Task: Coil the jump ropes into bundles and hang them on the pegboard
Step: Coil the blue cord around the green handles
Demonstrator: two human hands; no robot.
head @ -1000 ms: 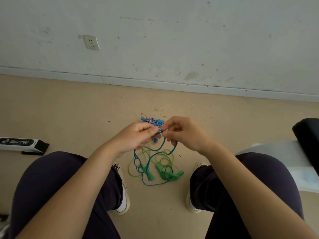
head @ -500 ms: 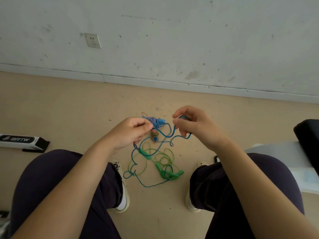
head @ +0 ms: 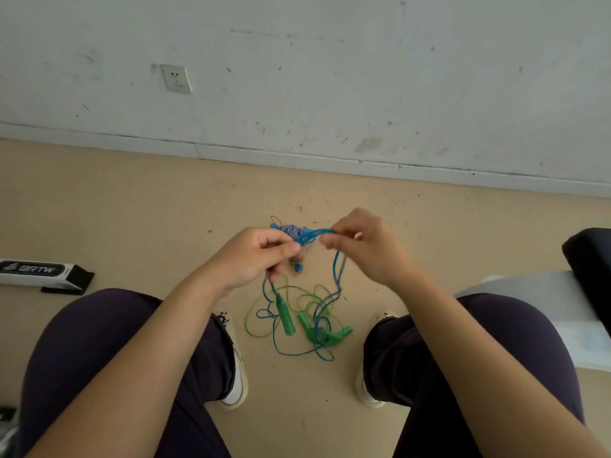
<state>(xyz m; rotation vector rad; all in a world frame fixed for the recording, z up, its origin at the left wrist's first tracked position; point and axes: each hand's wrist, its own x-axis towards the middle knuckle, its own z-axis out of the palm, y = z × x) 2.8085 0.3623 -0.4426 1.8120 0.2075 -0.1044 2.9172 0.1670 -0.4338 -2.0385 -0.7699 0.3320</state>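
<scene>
From the head view, a seated person looks down between their knees at a tan floor. The left hand, just left of centre, has its fingers curled, pinching a blue jump rope whose cord drops from the fist to a green handle hanging at about 6 o'clock of that hand. The right hand, at 3 o'clock from the left and near it, pinches a loop of the same blue cord between thumb and fingertips; two strands fall from it toward the floor. Between the hands, at 12 o'clock, lies a blue-and-white braided bundle. Below, between the shoes, a green jump rope lies in loose loops tangled with the blue cord, more green handles at 5 o'clock. A wall socket sits at 11 o'clock; a black-and-white box at 9 o'clock.
</scene>
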